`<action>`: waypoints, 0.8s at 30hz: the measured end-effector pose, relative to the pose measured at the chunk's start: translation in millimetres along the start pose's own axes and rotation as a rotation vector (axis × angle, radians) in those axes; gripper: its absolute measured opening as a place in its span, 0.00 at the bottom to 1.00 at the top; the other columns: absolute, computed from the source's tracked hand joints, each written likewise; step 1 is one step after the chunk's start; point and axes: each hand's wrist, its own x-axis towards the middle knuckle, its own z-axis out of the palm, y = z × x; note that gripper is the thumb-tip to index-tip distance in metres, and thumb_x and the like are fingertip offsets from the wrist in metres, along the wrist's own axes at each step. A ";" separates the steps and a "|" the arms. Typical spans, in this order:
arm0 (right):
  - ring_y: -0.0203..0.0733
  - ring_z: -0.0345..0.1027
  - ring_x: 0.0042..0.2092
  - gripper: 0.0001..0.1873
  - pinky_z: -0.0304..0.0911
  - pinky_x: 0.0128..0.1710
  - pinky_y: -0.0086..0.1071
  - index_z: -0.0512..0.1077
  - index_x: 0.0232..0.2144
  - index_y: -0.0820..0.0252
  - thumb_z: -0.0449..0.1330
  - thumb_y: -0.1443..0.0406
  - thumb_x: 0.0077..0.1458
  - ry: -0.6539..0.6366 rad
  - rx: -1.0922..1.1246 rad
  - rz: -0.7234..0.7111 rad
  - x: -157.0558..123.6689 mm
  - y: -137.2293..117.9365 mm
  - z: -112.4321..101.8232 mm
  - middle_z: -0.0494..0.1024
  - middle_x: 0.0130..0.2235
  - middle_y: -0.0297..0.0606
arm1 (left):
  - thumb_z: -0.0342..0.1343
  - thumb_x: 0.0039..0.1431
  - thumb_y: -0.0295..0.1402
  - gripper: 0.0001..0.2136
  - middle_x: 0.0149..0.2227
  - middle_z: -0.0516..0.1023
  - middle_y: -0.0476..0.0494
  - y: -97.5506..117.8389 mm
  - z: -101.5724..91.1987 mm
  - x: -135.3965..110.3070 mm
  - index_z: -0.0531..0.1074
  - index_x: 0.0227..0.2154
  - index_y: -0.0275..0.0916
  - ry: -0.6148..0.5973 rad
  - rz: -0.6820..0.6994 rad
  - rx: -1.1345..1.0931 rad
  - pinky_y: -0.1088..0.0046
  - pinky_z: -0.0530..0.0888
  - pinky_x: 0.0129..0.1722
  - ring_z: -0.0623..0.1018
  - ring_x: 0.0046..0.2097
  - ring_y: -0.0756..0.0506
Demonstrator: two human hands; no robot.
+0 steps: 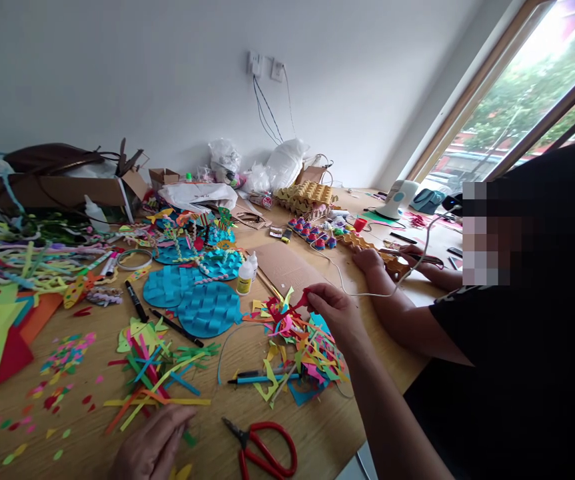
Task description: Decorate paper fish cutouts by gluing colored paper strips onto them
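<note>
Two bare hands of ours reach over a crowded desk (387, 340). Our right hand (336, 312) pinches a red paper piece (298, 305) between thumb and fingers, above a heap of paper scraps (317, 360). Our left hand (151, 443) curls loosely beside some paper strips (144, 395); we cannot tell whether it holds anything. Red-handled cutters (250, 437) lie just right of it, and a white cable (341, 283) loops past our right hand toward a co-worker (532, 333), whose hands are at an egg-carton strip (356, 241). Along the wall, a cardboard box (82, 193) carries a brown bag (47, 159), and a clear plastic bag (224, 158) holds contents too blurred to name. We count two small glue bottles (244, 277), one taller white bottle (96, 217), two large woven blue paper shapes (208, 311) nearest us, and one red cup (360, 225).
</note>
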 end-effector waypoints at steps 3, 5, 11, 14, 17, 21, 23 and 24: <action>0.35 0.62 0.25 0.12 0.59 0.26 0.30 0.69 0.26 0.59 0.60 0.56 0.42 -0.015 0.016 -0.002 -3.4 -6.1 0.9 0.71 0.23 0.34 | 0.46 0.62 0.32 0.09 0.36 0.79 0.49 0.9 -1.5 0.7 0.68 0.43 0.42 0.003 -0.010 0.014 0.86 0.73 0.39 0.79 0.37 0.51; 0.35 0.61 0.25 0.12 0.58 0.25 0.29 0.68 0.24 0.59 0.60 0.56 0.42 -0.057 0.012 0.000 -6.5 -10.3 2.4 0.71 0.23 0.34 | 0.46 0.62 0.32 0.09 0.37 0.79 0.49 2.6 -2.1 1.7 0.68 0.43 0.42 0.002 -0.023 0.014 0.85 0.73 0.39 0.79 0.38 0.50; 0.37 0.63 0.27 0.10 0.56 0.27 0.28 0.72 0.28 0.58 0.54 0.59 0.48 -0.184 -0.471 -0.057 -4.7 0.7 4.0 0.73 0.24 0.33 | 0.45 0.63 0.35 0.09 0.33 0.79 0.50 13.7 -5.7 10.5 0.69 0.40 0.43 0.078 -0.016 -0.004 0.87 0.73 0.36 0.80 0.34 0.52; 0.39 0.65 0.28 0.08 0.56 0.30 0.30 0.73 0.25 0.57 0.54 0.64 0.47 -0.168 -0.672 -0.062 2.9 19.7 0.3 0.73 0.24 0.33 | 0.45 0.64 0.36 0.10 0.33 0.79 0.52 18.4 -14.4 18.3 0.69 0.40 0.42 0.105 -0.020 0.027 0.88 0.73 0.36 0.79 0.33 0.53; 0.44 0.66 0.33 0.09 0.56 0.35 0.35 0.74 0.26 0.58 0.53 0.68 0.47 -0.118 -0.766 -0.056 8.8 34.7 -6.3 0.75 0.28 0.39 | 0.45 0.63 0.36 0.10 0.34 0.79 0.51 18.3 -26.6 22.5 0.70 0.40 0.42 0.100 0.005 0.098 0.88 0.72 0.38 0.79 0.35 0.52; 0.49 0.64 0.44 0.13 0.54 0.45 0.39 0.73 0.36 0.60 0.54 0.69 0.47 -0.058 -0.813 -0.071 11.9 38.2 -11.3 0.73 0.41 0.46 | 0.45 0.63 0.34 0.11 0.35 0.80 0.52 6.1 -36.1 10.5 0.71 0.41 0.44 0.056 0.049 0.160 0.87 0.73 0.38 0.79 0.36 0.51; 0.47 0.66 0.43 0.12 0.57 0.43 0.38 0.72 0.37 0.59 0.54 0.67 0.48 -0.097 -0.791 -0.074 14.1 36.1 -6.4 0.74 0.40 0.43 | 0.43 0.62 0.35 0.12 0.36 0.80 0.52 -2.3 -36.3 -1.9 0.72 0.42 0.46 0.026 0.080 0.179 0.87 0.72 0.39 0.79 0.37 0.51; 0.46 0.67 0.41 0.12 0.59 0.42 0.36 0.72 0.37 0.58 0.54 0.66 0.48 -0.127 -0.771 -0.076 16.2 35.3 -1.3 0.74 0.39 0.41 | 0.44 0.62 0.35 0.12 0.36 0.80 0.52 -5.4 -35.6 -8.7 0.72 0.42 0.46 -0.009 0.101 0.184 0.87 0.72 0.40 0.79 0.37 0.51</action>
